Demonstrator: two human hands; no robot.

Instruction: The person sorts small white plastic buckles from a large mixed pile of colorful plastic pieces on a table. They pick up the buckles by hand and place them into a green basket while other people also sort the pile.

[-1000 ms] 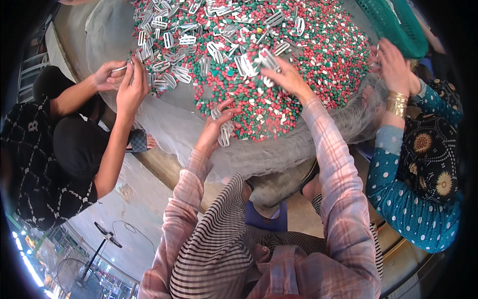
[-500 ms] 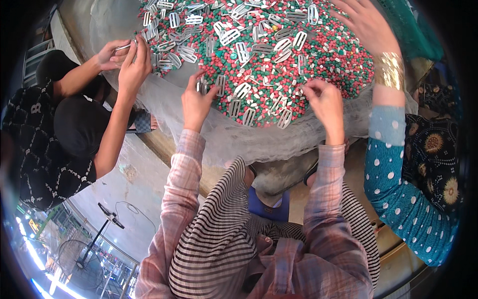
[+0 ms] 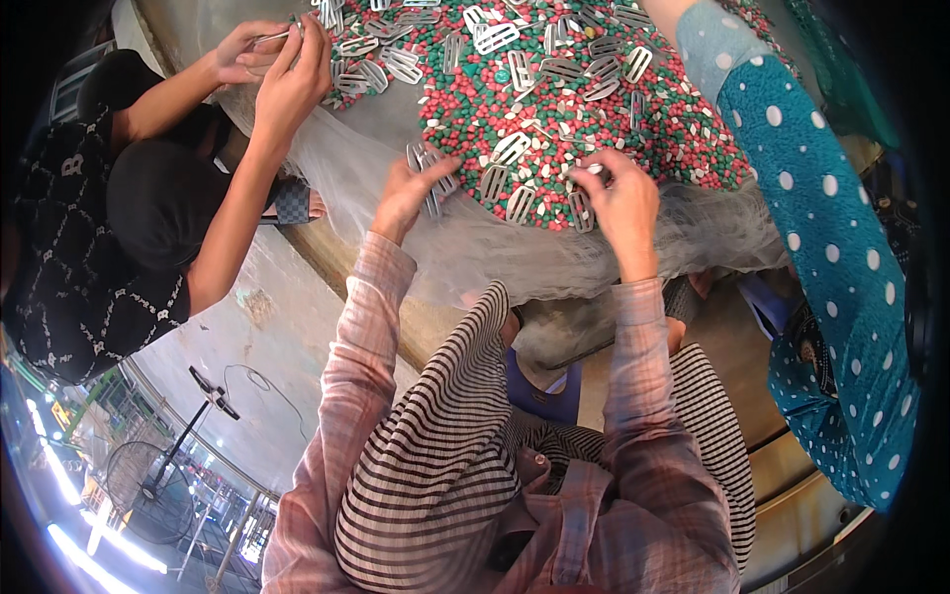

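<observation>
My left hand [image 3: 399, 201] is closed on metal slotted buckles [image 3: 429, 176], which stick up between thumb and fingers at the near left edge of the heap. My right hand [image 3: 626, 210] is over the heap's near edge, thumb and fingertips pinched together. A small dark bit shows at those fingertips, too hidden to name. Just beneath it lies a loose slotted buckle [image 3: 581, 211]. More buckles lie nearby, such as one [image 3: 520, 205] between my hands. They rest among small red, green and white pebble-like pieces [image 3: 465, 129].
Sheer whitish netting [image 3: 515, 262] drapes over the near rim under the heap. At left, a co-worker's hands [image 3: 287, 59] hold a thin metal piece. From the right reaches another person's teal dotted sleeve [image 3: 831, 218]. Green netting [image 3: 841, 79] hangs far right; a fan [image 3: 148, 490] stands lower left.
The view has shifted. My left hand has drawn back from the heap, gripping buckles. My right hand has moved in toward a near buckle. The right-hand person's arm reaches farther across, its hand out of view.
</observation>
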